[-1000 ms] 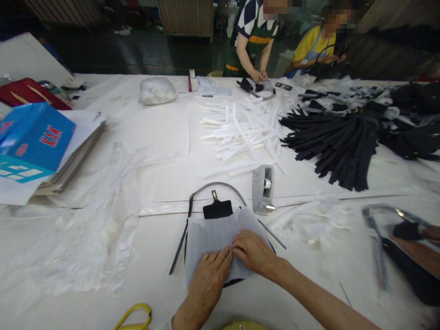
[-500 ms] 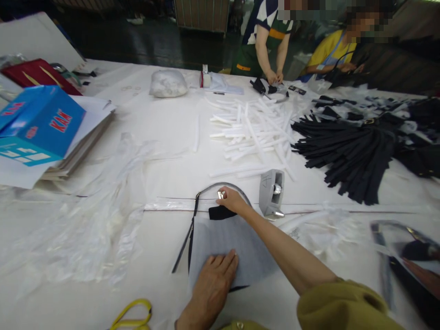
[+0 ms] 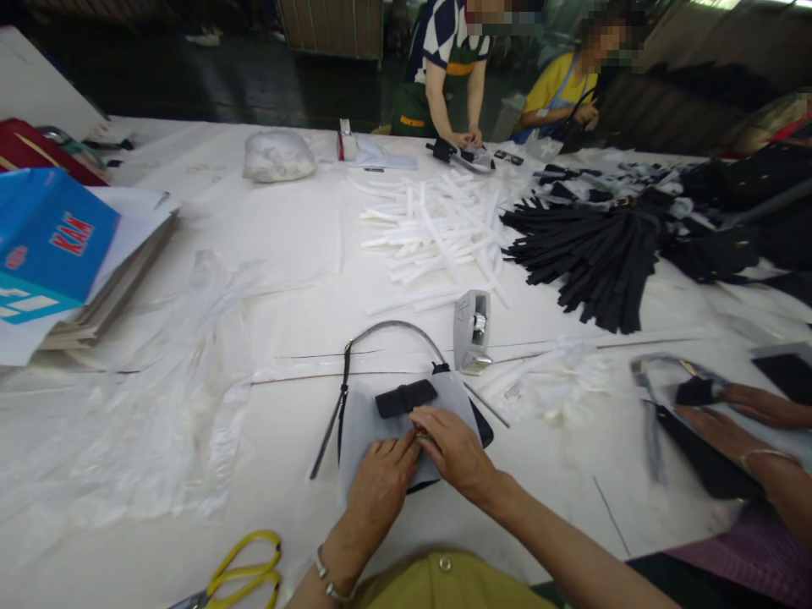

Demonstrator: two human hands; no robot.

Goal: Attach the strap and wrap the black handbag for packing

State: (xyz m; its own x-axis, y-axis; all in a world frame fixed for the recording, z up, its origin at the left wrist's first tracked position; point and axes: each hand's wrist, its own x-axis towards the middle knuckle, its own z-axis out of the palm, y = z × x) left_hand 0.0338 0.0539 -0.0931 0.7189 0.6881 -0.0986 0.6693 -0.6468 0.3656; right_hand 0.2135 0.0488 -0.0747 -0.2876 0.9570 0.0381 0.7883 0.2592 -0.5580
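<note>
A black handbag lies on the white table, its front covered by a thin pale sheet. Its shoulder strap arches away from me, and a loose strap end hangs at each side. Over the sheet a short black flap tab is folded down. My left hand rests flat on the sheet, fingers stretched toward the tab's lower end. There my right hand pinches, fingertips touching the left ones. A small metallic glint shows between them; most of the clasp is hidden.
Beyond the bag stands a grey tape dispenser. White foam strips and black straps lie farther off. Yellow-handled scissors are near left, plastic film and a blue box left. A co-worker's hands handle another bag at right.
My right hand has brought the metal clasp down toward me, laying the tab over the sheet. My left hand has shifted slightly up. The view has turned right; a co-worker's hands show more.
</note>
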